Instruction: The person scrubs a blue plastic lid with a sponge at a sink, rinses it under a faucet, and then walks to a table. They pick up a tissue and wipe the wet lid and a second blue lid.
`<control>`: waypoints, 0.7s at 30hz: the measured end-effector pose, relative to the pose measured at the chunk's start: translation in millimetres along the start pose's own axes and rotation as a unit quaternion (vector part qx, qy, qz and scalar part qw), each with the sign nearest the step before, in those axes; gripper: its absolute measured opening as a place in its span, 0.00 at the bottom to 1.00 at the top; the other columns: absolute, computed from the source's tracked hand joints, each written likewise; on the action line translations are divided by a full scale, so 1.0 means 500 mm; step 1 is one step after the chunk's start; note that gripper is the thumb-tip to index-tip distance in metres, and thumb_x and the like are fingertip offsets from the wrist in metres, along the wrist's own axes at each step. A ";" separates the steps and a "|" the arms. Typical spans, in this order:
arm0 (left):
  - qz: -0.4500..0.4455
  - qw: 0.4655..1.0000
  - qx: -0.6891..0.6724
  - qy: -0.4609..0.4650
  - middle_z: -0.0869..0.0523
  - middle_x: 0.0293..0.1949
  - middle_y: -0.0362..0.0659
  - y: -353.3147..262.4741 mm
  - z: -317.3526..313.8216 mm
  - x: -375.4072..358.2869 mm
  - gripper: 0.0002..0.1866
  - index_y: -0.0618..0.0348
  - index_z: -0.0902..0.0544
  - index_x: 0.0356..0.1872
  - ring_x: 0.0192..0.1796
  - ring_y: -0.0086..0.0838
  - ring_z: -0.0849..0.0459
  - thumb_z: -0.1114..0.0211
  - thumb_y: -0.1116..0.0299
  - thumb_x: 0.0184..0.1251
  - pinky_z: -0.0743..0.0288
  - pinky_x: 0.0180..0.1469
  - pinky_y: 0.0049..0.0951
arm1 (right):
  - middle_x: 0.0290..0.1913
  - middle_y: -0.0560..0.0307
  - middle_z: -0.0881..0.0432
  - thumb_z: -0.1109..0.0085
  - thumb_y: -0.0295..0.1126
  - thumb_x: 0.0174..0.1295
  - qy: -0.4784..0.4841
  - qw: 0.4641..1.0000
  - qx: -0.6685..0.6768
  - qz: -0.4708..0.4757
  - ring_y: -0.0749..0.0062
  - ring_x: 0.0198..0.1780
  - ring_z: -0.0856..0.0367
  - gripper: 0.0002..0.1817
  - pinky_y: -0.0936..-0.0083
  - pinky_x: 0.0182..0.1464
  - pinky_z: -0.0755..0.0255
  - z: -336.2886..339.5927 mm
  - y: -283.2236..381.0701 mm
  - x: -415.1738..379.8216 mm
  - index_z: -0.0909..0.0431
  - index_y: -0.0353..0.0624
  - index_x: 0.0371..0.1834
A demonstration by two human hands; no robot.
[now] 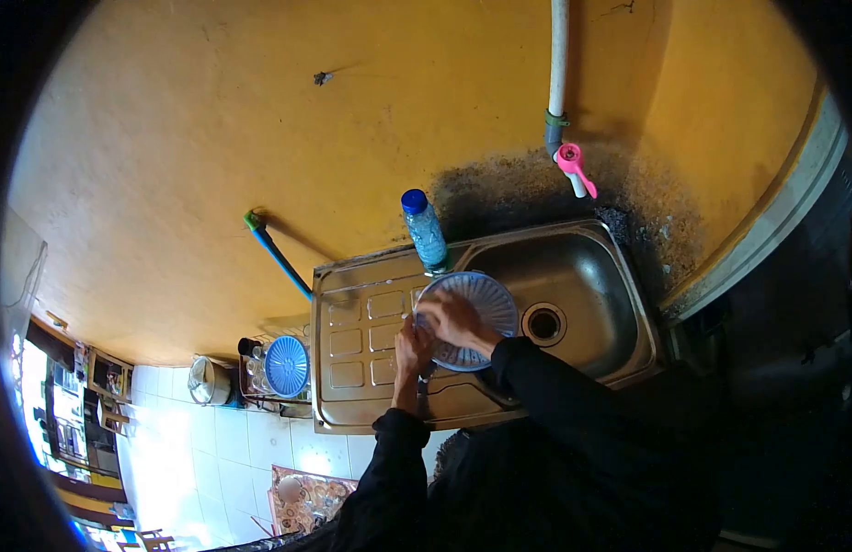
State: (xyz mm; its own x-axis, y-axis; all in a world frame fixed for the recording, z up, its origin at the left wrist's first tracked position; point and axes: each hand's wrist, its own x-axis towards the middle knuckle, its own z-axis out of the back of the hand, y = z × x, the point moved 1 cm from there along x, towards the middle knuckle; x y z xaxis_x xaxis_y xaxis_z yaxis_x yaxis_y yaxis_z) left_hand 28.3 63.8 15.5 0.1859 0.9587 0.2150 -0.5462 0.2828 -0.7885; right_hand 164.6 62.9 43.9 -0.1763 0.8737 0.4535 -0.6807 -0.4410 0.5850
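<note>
The wall [214, 138] is orange with black specks. The sink [582, 262] is silver, with squares on one side. The dish [488, 305] is pale blue and stripy. The tap handle [571, 156] is bright pink, the bottle cap [414, 201] dark blue.

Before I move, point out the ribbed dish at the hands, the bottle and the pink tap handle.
Ribbed dish [488, 300]: head view, its upper right ribs.
Bottle [428, 236]: head view, mid-body.
Pink tap handle [577, 167]: head view, where lever meets hub.

Glossy metal sink [598, 293], ribbed plastic dish [493, 299]
</note>
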 end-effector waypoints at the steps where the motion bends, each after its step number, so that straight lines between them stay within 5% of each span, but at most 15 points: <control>1: -0.002 1.000 -0.001 0.002 0.24 0.20 0.60 -0.007 0.002 0.004 0.19 0.68 0.30 0.47 0.22 0.51 0.24 0.54 0.69 0.55 0.33 0.23 0.42 | 0.35 0.46 0.28 0.47 0.28 0.48 0.019 0.999 0.003 0.041 0.51 0.37 0.28 0.13 0.61 0.36 0.32 -0.005 0.005 -0.005 0.24 0.49 0.39; 4: 0.033 0.999 0.001 0.007 0.25 0.19 0.60 -0.002 0.002 -0.019 0.18 0.68 0.29 0.45 0.22 0.51 0.24 0.53 0.70 0.55 0.33 0.23 0.43 | 0.35 0.46 0.28 0.47 0.25 0.46 0.060 0.997 -0.051 0.023 0.51 0.37 0.28 0.14 0.62 0.36 0.32 0.040 -0.020 0.011 0.23 0.49 0.39; 8: -0.034 0.997 -0.034 -0.060 0.24 0.20 0.60 0.003 -0.010 -0.010 0.16 0.66 0.27 0.43 0.23 0.52 0.24 0.52 0.71 0.54 0.33 0.24 0.44 | 0.36 0.46 0.28 0.47 0.23 0.44 0.022 0.993 -0.116 -0.026 0.52 0.39 0.28 0.17 0.63 0.39 0.32 0.036 -0.042 0.033 0.23 0.48 0.40; 10: -0.020 0.999 -0.013 -0.037 0.24 0.21 0.60 0.009 -0.010 -0.002 0.15 0.66 0.27 0.42 0.23 0.51 0.24 0.52 0.71 0.54 0.33 0.24 0.44 | 0.41 0.48 0.27 0.48 0.22 0.44 0.029 0.995 -0.070 0.067 0.54 0.41 0.27 0.18 0.64 0.41 0.31 0.031 0.013 0.007 0.23 0.50 0.40; 12: -0.014 1.000 0.000 -0.021 0.24 0.21 0.59 -0.002 -0.001 -0.002 0.15 0.67 0.27 0.41 0.23 0.51 0.24 0.51 0.70 0.54 0.33 0.24 0.43 | 0.40 0.48 0.26 0.46 0.24 0.44 0.080 0.994 -0.050 0.048 0.54 0.39 0.26 0.16 0.64 0.40 0.31 0.041 0.013 0.009 0.22 0.51 0.39; 14: -0.011 1.000 0.005 -0.016 0.24 0.21 0.59 -0.004 -0.001 -0.011 0.14 0.68 0.27 0.40 0.23 0.51 0.24 0.50 0.70 0.54 0.33 0.24 0.43 | 0.37 0.48 0.26 0.45 0.25 0.43 0.017 0.997 -0.063 0.036 0.54 0.39 0.27 0.15 0.64 0.38 0.32 0.037 -0.039 0.035 0.22 0.51 0.37; 15: -0.005 1.000 -0.008 -0.021 0.24 0.21 0.59 0.004 -0.006 -0.010 0.14 0.68 0.27 0.40 0.23 0.50 0.24 0.50 0.70 0.53 0.32 0.23 0.42 | 0.37 0.47 0.26 0.45 0.25 0.42 0.044 0.994 -0.088 -0.038 0.54 0.39 0.27 0.15 0.64 0.37 0.32 0.067 -0.027 0.047 0.22 0.50 0.37; 21: -0.024 0.999 -0.028 -0.033 0.24 0.20 0.58 0.018 -0.012 -0.003 0.14 0.68 0.26 0.39 0.20 0.47 0.24 0.49 0.72 0.51 0.32 0.22 0.39 | 0.41 0.47 0.27 0.44 0.25 0.44 0.034 0.998 -0.037 0.025 0.54 0.42 0.28 0.17 0.66 0.42 0.32 0.011 -0.008 0.002 0.22 0.52 0.40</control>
State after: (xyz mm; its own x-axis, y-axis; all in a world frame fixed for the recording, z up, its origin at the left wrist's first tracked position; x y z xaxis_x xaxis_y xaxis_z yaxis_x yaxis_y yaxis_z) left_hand 28.2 64.9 4.8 0.1553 0.9447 0.2889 -0.4904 0.3276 -0.8076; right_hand 171.0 64.7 45.7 -0.2576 0.8636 0.4334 -0.7198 -0.4707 0.5102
